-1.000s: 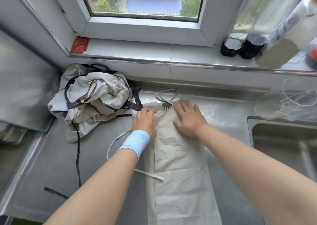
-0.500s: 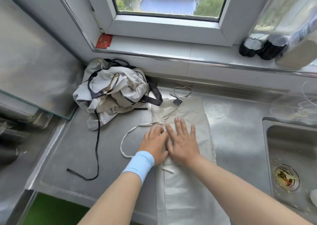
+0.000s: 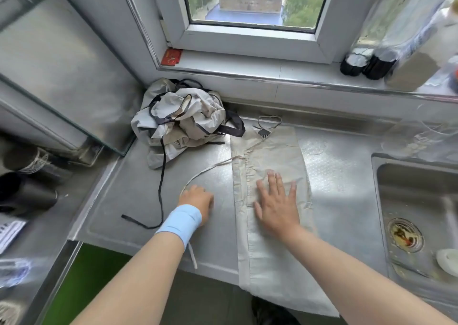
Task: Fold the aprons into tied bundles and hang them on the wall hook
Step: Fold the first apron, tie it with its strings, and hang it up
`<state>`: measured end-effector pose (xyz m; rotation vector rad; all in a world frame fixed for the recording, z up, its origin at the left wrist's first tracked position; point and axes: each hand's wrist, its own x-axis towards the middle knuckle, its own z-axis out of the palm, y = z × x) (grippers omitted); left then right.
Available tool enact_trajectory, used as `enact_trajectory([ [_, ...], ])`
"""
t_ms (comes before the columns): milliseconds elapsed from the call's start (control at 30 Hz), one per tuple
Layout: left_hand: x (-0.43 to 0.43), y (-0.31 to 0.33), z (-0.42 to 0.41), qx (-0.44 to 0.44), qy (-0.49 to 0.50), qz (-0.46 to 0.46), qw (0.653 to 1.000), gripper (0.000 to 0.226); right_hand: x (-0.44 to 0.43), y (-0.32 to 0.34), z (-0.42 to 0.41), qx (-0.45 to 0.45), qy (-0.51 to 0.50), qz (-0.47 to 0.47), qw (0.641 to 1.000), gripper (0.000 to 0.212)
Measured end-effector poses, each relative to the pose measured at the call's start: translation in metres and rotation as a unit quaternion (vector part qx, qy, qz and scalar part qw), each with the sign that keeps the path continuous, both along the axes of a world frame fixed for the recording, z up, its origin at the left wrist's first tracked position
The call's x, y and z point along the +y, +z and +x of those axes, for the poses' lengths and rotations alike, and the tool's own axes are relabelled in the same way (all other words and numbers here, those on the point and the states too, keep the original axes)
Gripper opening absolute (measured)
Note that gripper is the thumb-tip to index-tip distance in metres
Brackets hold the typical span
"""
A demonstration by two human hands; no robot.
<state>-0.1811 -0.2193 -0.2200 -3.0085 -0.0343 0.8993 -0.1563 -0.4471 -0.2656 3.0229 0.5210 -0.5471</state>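
The left grip has slid off the folded apron onto its tie, hold unclear, while the right grip beside it, fingers flat, pins the cloth, so tying looks near.

My right hand lies flat, palm down, fingers straight and a little spread, thumb out to the side. My left hand sits knuckles up, apart from it, fingers curled under (I cannot see whether they pinch anything). A blue band wraps the left wrist. The left forearm and right forearm are bare, angling inward from the bottom edge.
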Motion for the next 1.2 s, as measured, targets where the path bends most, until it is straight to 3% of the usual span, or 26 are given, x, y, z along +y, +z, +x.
enact_trajectory([
  [100, -0.045, -0.004, -0.012, -0.094, 0.007, -0.126, 0.988, 0.029, -0.011, -0.001, -0.021, 0.01, -0.068, 0.012, 0.998, 0.07],
  [167, -0.075, -0.009, -0.027, -0.087, -0.019, -0.162, 0.983, 0.036, -0.021, -0.002, -0.031, 0.008, -0.112, -0.009, 0.994, 0.072],
  [300, -0.099, -0.022, -0.053, -0.005, -0.047, -0.101, 0.994, 0.069, -0.055, -0.003, -0.049, 0.041, -0.125, 0.0, 0.991, 0.072],
  [400, -0.09, -0.023, -0.043, 0.047, -0.063, -0.059, 0.995, 0.082, -0.074, 0.005, -0.069, 0.017, -0.097, -0.003, 0.995, 0.072],
  [500, -0.087, -0.019, -0.039, 0.012, -0.051, -0.055, 0.997, 0.075, -0.088, 0.014, -0.099, 0.006, -0.048, 0.035, 0.998, 0.071],
  [633, -0.104, -0.015, -0.065, -0.104, -0.05, -0.163, 0.98, 0.03, -0.096, 0.028, -0.139, 0.022, 0.079, 0.045, 0.996, 0.086],
  [700, -0.111, -0.014, -0.083, -0.084, -0.072, -0.176, 0.978, 0.016, -0.095, 0.029, -0.151, 0.037, 0.111, 0.027, 0.993, 0.106],
  [800, -0.114, -0.018, -0.109, -0.039, -0.094, -0.162, 0.981, 0.027, -0.09, 0.025, -0.164, 0.045, 0.126, -0.036, 0.99, 0.12],
  [900, -0.108, -0.019, -0.127, -0.038, -0.118, -0.162, 0.979, 0.053, -0.087, 0.026, -0.169, 0.032, 0.108, -0.033, 0.993, 0.101],
  [1067, -0.097, -0.008, -0.143, -0.014, -0.112, -0.182, 0.977, 0.077, -0.086, 0.038, -0.173, 0.025, 0.058, 0.074, 0.995, 0.037],
  [1200, -0.09, 0.004, -0.15, 0.002, -0.108, -0.165, 0.98, 0.087, -0.072, 0.05, -0.161, -0.019, 0.028, 0.072, 0.997, 0.022],
])
